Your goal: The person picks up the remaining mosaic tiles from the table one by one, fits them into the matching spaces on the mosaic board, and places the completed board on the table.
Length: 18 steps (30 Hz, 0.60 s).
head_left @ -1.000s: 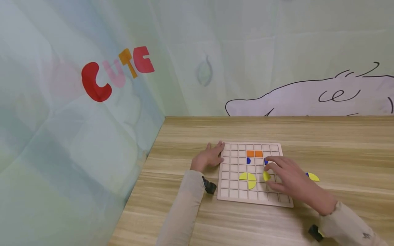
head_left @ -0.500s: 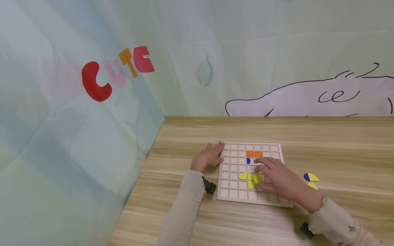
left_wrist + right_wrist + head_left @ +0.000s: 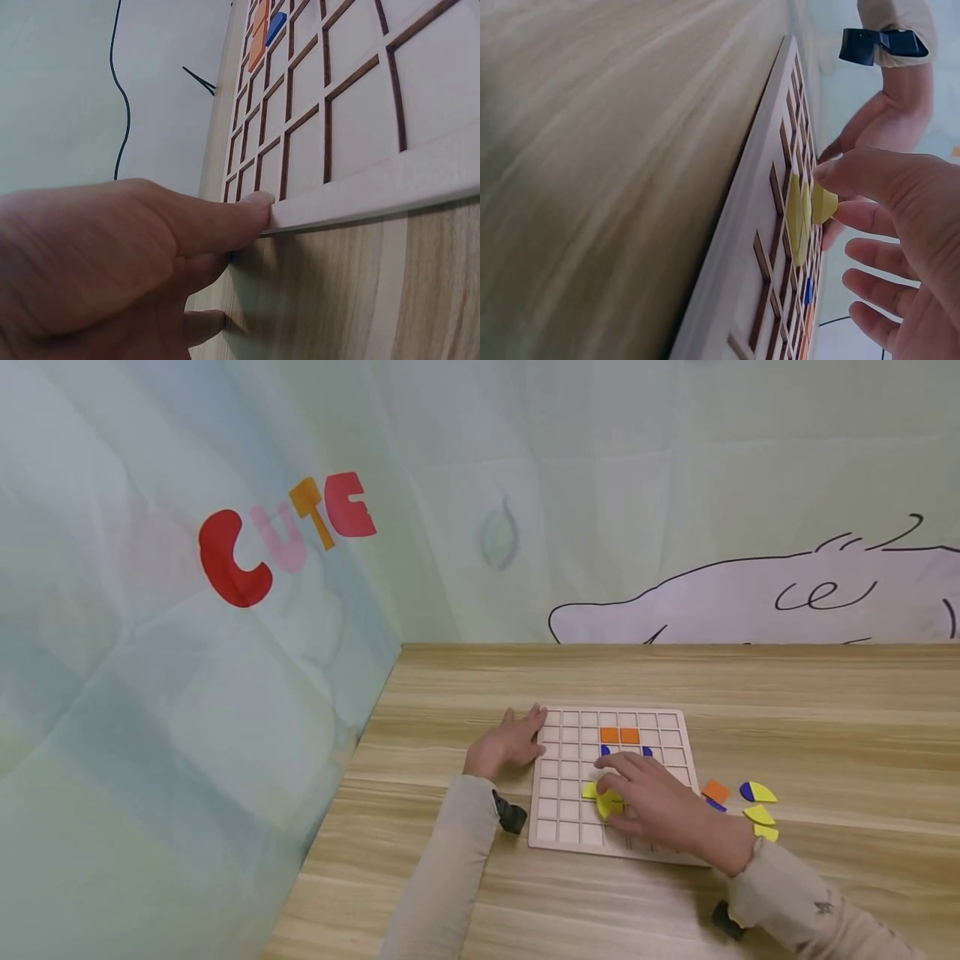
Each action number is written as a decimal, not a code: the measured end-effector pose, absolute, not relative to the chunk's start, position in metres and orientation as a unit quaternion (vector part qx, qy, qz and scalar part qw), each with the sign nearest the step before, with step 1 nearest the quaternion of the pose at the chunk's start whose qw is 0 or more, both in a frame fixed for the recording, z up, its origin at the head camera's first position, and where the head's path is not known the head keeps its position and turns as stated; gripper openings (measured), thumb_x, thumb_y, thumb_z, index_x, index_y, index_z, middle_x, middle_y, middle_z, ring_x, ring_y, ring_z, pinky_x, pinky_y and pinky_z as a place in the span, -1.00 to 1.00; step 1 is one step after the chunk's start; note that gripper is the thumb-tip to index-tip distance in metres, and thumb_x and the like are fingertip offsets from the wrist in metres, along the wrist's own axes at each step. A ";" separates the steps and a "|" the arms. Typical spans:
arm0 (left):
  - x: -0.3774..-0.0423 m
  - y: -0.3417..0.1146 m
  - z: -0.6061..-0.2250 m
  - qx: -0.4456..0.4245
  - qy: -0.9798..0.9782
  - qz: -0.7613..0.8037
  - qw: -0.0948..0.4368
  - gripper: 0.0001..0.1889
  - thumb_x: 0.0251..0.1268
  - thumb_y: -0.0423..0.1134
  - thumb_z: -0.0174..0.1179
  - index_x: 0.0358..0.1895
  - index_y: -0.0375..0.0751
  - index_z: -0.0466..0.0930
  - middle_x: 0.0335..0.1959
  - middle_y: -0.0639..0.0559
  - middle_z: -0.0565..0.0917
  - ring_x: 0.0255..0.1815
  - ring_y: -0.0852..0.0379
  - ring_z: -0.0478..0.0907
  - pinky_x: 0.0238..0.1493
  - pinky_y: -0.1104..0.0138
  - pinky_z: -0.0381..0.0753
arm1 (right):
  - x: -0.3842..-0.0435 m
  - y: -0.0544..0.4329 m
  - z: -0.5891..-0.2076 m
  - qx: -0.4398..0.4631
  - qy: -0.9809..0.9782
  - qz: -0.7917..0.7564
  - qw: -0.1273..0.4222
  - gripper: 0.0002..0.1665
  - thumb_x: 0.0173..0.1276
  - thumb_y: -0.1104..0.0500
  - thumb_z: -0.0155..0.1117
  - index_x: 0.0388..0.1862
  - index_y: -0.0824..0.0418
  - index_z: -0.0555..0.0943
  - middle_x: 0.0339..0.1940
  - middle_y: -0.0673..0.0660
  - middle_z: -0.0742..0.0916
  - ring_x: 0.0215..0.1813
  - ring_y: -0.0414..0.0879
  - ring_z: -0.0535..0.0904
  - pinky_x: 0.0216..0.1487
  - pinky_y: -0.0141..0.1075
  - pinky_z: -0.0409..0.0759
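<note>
My left hand [image 3: 504, 747] lies at the left side of the gridded wooden board [image 3: 566, 847], fingers spread; in the left wrist view its thumb [image 3: 240, 217] rests on the rim. Over the lower middle of the grid, my right hand [image 3: 652, 802] pinches a yellow tile [image 3: 824, 202] between thumb and index finger, just above the board. Under it, yellow tiles [image 3: 795, 217] sit in the cells, partly hidden by the hand in the head view. Two orange square tiles [image 3: 619, 736] fill neighbouring upper cells. Below them are two blue curved tiles [image 3: 647, 751].
Loose tiles lie right of the board on the wood-grain table [image 3: 450, 693]: an orange square [image 3: 716, 791], blue pieces [image 3: 747, 791] and several yellow ones [image 3: 760, 814]. A printed cloth wall [image 3: 480, 560] stands behind and to the left.
My right hand has moved left across the board with the yellow tile, uncovering more loose tiles on the right. My left hand has stayed in place.
</note>
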State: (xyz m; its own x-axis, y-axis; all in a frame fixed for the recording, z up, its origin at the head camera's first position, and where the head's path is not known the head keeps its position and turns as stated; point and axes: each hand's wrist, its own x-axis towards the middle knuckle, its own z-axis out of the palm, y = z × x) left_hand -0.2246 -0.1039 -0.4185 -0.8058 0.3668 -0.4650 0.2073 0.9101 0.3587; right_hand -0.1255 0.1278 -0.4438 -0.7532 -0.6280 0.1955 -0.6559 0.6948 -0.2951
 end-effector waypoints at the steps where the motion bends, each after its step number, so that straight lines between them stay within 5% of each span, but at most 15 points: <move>1: -0.225 -0.104 -0.418 0.153 0.939 0.147 0.272 -0.33 0.51 -0.13 -0.10 0.56 0.04 -0.20 0.59 0.14 -0.24 0.57 -0.16 -0.40 0.51 -0.11 -0.23 | -0.126 0.126 -0.444 0.352 -0.918 0.176 0.041 -0.65 0.11 0.03 0.46 -0.13 0.01 0.58 0.23 0.08 0.54 0.28 0.05 0.41 0.28 0.01 0.41; 18: -0.225 -0.103 -0.418 0.148 0.941 0.139 0.272 -0.32 0.50 -0.12 -0.08 0.56 0.03 -0.18 0.59 0.14 -0.21 0.57 -0.18 -0.37 0.49 -0.16 -0.19 | -0.129 0.114 -0.448 0.378 -0.907 0.184 0.030 -0.64 0.15 0.01 0.42 -0.07 0.03 0.62 0.26 0.13 0.53 0.30 0.08 0.41 0.30 0.04 0.39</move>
State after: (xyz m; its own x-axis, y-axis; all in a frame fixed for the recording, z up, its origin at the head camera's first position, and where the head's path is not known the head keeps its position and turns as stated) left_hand -0.2255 -0.1029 -0.4182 -0.8085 0.3545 -0.4697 0.2031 0.9172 0.3427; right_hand -0.1292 0.1136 -0.4476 -0.7130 -0.6739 0.1937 -0.6962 0.6474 -0.3102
